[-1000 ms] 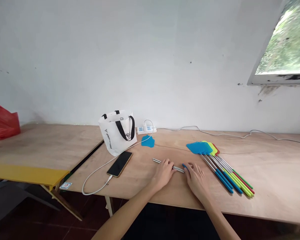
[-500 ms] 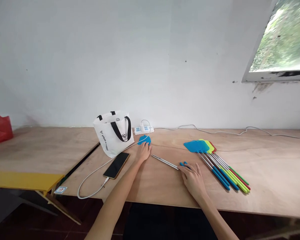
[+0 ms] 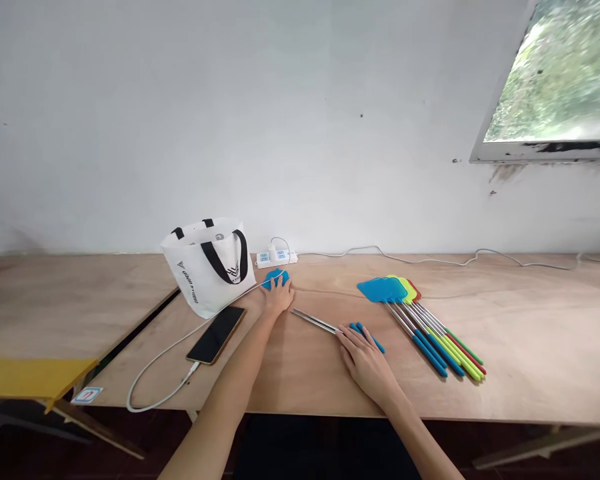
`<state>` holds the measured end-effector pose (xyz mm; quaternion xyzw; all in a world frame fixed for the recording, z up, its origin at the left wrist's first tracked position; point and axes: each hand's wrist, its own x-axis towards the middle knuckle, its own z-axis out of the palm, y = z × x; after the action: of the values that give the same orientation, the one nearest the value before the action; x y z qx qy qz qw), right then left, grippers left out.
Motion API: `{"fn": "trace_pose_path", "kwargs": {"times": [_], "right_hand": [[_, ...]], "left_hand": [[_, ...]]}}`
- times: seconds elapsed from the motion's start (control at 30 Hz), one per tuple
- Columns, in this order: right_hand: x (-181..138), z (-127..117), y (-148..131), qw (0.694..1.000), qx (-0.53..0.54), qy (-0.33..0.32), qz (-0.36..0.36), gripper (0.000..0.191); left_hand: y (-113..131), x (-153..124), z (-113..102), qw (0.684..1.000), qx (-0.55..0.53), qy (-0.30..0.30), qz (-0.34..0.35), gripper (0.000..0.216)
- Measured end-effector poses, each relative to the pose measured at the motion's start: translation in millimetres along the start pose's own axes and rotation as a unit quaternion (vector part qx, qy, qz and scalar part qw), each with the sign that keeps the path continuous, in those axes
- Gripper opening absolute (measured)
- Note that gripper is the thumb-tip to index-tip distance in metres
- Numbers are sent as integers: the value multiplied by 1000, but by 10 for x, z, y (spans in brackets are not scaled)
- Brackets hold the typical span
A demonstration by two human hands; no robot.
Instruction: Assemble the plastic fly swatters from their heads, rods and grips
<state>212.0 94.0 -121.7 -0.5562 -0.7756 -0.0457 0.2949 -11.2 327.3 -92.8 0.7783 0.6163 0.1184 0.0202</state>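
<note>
- Shifted since a second ago: left hand [image 3: 279,297], from slim silver metal rods [image 3: 310,319] to flat blue plastic pieces [image 3: 275,276].
- Right hand [image 3: 365,363] extends its fingers over the rods' near ends on the wooden table [image 3: 300,383], slim blue handles [image 3: 379,345] showing beyond; any grip cannot be told.
- Left fingers spread on the blue pieces; pinch unclear.

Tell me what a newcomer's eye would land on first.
Probably the fly swatters, bright in blue, yellow, red and green, lying together to the right of the right hand. The black-handled white tote bag also stands out, left of the left hand, just beyond the smartphone.
</note>
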Motion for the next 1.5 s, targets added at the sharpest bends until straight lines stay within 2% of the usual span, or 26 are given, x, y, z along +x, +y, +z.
{"fn": "trace_pose_path", "kwargs": {"times": [0.2, 0.33, 0.47, 0.57, 0.63, 0.73, 0.8, 0.93, 1.03, 1.13, 1.23, 1.37, 1.5], "right_hand": [[-18, 34, 49, 1000, 2, 15, 15, 38], [-19, 33, 85, 1000, 19, 14, 19, 34], [-26, 34, 119, 1000, 24, 12, 14, 36], [-21, 22, 130, 1000, 19, 10, 12, 40], [-11, 10, 133, 1000, 16, 8, 16, 41], [2, -2, 136, 1000, 22, 12, 17, 42], [5, -7, 134, 999, 31, 20, 11, 42], [5, -32, 108, 999, 40, 30, 6, 39], [11, -65, 125, 999, 35, 38, 17, 34], [13, -97, 249, 996, 39, 68, 40, 31], [-6, -132, 468, 994, 44, 77, 70, 30], [-41, -196, 710, 989, 65, 52, 126, 33], [-49, -254, 702, 990, 62, 33, 125, 33]], "left_hand": [[43, -400, -72, 1000, 2, 23, 20, 43], [-93, -899, -205, 998, -2, 17, 59, 40], [-276, -1496, -430, 991, -77, -8, 106, 35], [-397, -1855, -579, 988, -117, -35, 91, 30], [-460, -1992, -630, 989, -122, -39, 71, 29], [-491, -2028, -642, 991, -116, -29, 53, 32], [-434, -1972, -629, 992, -113, 8, 56, 31], [-79, -1830, -566, 976, -157, 98, 112, 29], [273, -1796, -452, 959, -209, 91, 167, 28], [492, -1825, -308, 953, -214, 76, 201, 29], [538, -1866, -215, 955, -210, 57, 201, 24], [511, -1878, -196, 965, -182, 49, 185, 15], [539, -1879, -225, 969, -164, 29, 183, 8]]}}
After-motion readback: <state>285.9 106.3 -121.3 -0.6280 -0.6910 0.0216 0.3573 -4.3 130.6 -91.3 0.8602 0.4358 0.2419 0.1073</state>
